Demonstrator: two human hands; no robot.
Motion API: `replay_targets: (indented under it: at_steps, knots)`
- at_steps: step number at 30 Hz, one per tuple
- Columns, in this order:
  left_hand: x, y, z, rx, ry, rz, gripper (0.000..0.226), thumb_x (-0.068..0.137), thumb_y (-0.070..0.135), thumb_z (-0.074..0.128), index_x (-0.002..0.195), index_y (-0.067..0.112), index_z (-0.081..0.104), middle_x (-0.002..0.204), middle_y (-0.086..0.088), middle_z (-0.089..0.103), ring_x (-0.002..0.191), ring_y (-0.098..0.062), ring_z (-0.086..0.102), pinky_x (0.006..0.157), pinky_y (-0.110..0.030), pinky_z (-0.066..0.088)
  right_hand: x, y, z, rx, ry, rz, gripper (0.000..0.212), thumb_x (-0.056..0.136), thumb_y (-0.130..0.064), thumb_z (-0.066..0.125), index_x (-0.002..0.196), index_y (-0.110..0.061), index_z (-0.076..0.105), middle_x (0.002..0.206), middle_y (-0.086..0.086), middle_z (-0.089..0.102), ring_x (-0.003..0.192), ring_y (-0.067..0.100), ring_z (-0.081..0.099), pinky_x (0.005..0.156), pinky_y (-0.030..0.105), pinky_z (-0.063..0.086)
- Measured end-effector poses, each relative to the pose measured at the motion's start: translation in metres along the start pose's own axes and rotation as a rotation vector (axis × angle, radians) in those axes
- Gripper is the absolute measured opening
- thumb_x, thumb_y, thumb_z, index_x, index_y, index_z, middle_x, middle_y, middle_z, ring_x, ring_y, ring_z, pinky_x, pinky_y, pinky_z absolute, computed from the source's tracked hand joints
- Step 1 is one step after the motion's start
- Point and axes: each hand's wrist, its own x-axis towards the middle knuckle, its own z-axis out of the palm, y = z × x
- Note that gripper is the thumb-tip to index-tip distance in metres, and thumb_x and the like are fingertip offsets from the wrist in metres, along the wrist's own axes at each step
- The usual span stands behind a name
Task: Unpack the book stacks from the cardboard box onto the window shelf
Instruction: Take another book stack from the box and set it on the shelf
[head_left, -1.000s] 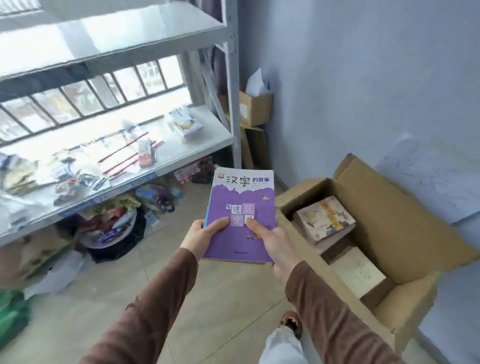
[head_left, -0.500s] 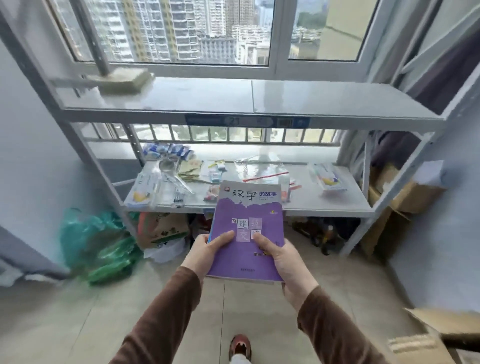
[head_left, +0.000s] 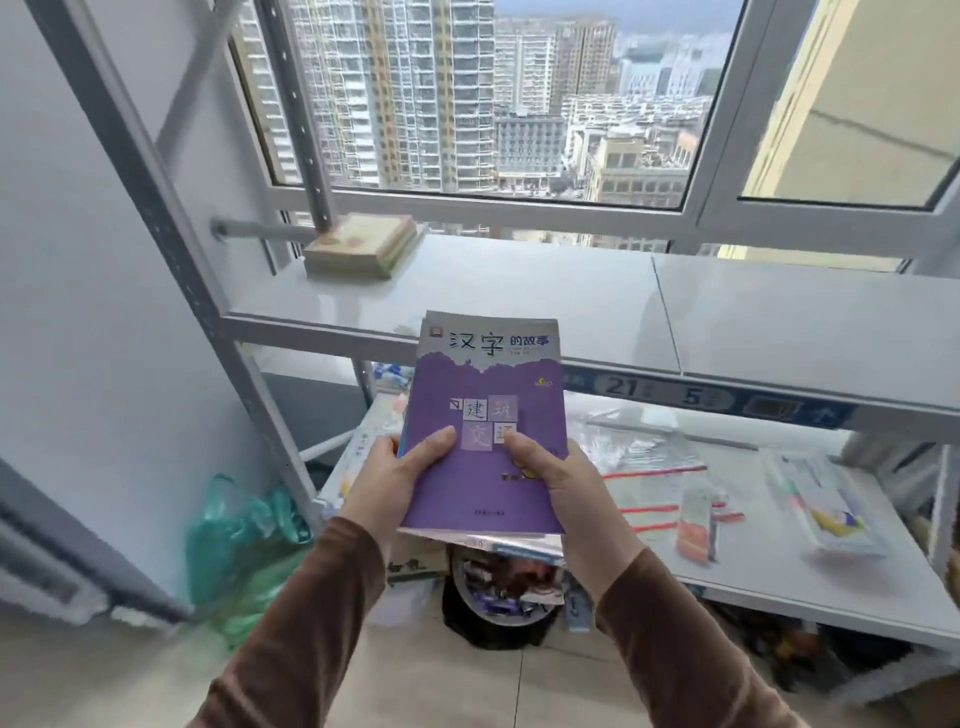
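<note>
Window shelf (head_left: 519, 291) mostly bare, earlier stack (head_left: 361, 244) at 10 o'clock — purple book stack (head_left: 483, 431) clamped by left hand (head_left: 389, 483) and right hand (head_left: 566, 483) fingers; stiff, glossy, likely slippery — grip near edge.

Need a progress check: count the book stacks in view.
2: one stack on the shelf's left end; one held in both hands below its front edge. The box is out of view.
</note>
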Motion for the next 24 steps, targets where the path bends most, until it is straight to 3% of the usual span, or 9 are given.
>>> replay_targets:
  at_steps: [2, 5, 9, 14, 18, 21, 24]
  knots:
    - [0.030, 0.019, -0.008, 0.003, 0.010, 0.015, 0.073, 0.067, 0.035, 0.087, 0.125, 0.001, 0.059, 0.110, -0.021, 0.075, 0.096, -0.039, 0.074, 0.078, -0.048, 0.063, 0.032, -0.009, 0.016, -0.005, -0.014, -0.010, 0.059, 0.079, -0.029, 0.084, 0.132, -0.013, 0.063, 0.118, 0.012, 0.077, 0.104, 0.035, 0.075, 0.076, 0.041, 0.063]
    - [0.083, 0.043, -0.023, 0.017, -0.031, 0.038, 0.078, 0.065, 0.036, 0.084, 0.128, -0.002, 0.057, 0.111, -0.023, 0.074, 0.092, -0.036, 0.074, 0.066, -0.038, 0.063, 0.078, -0.020, 0.038, -0.017, -0.004, -0.036, 0.055, 0.082, -0.031, 0.083, 0.131, -0.015, 0.063, 0.117, 0.009, 0.078, 0.103, 0.031, 0.076, 0.080, 0.042, 0.063]
    - [0.155, 0.071, -0.038, 0.055, -0.085, 0.074, 0.097, 0.051, 0.048, 0.089, 0.129, 0.001, 0.056, 0.114, -0.020, 0.074, 0.102, -0.039, 0.073, 0.087, -0.054, 0.060, 0.136, -0.032, 0.067, -0.025, 0.068, -0.094, 0.057, 0.083, -0.040, 0.081, 0.131, -0.015, 0.062, 0.118, 0.010, 0.077, 0.102, 0.031, 0.077, 0.085, 0.048, 0.063]
    - [0.230, 0.112, -0.054, 0.106, -0.228, 0.141, 0.093, 0.058, 0.050, 0.088, 0.131, 0.003, 0.053, 0.119, -0.020, 0.072, 0.103, -0.039, 0.072, 0.085, -0.050, 0.061, 0.193, -0.049, 0.103, -0.034, 0.131, -0.204, 0.054, 0.088, -0.042, 0.074, 0.132, -0.014, 0.059, 0.121, 0.011, 0.076, 0.103, 0.030, 0.077, 0.081, 0.046, 0.064]
    - [0.280, 0.132, -0.056, 0.077, -0.355, 0.181, 0.068, 0.079, 0.025, 0.083, 0.133, 0.007, 0.048, 0.124, -0.017, 0.070, 0.109, -0.036, 0.070, 0.087, -0.050, 0.060, 0.234, -0.055, 0.112, -0.060, 0.167, -0.319, 0.046, 0.095, -0.031, 0.070, 0.135, -0.014, 0.056, 0.126, 0.011, 0.073, 0.109, 0.031, 0.074, 0.082, 0.046, 0.063]
    - [0.313, 0.141, -0.054, 0.162, -0.437, 0.278, 0.068, 0.078, 0.021, 0.083, 0.134, 0.008, 0.045, 0.130, -0.017, 0.065, 0.111, -0.031, 0.068, 0.084, -0.041, 0.062, 0.259, -0.061, 0.109, -0.140, 0.176, -0.384, 0.040, 0.097, -0.023, 0.067, 0.135, -0.017, 0.053, 0.128, 0.009, 0.071, 0.112, 0.027, 0.072, 0.081, 0.042, 0.063]
    - [0.336, 0.149, -0.058, 0.314, -0.462, 0.392, 0.075, 0.071, 0.030, 0.084, 0.132, 0.022, 0.042, 0.129, -0.010, 0.063, 0.113, -0.031, 0.066, 0.091, -0.051, 0.058, 0.280, -0.062, 0.104, -0.211, 0.163, -0.432, 0.047, 0.094, -0.016, 0.069, 0.137, -0.014, 0.050, 0.129, 0.009, 0.070, 0.112, 0.022, 0.071, 0.082, 0.034, 0.062]
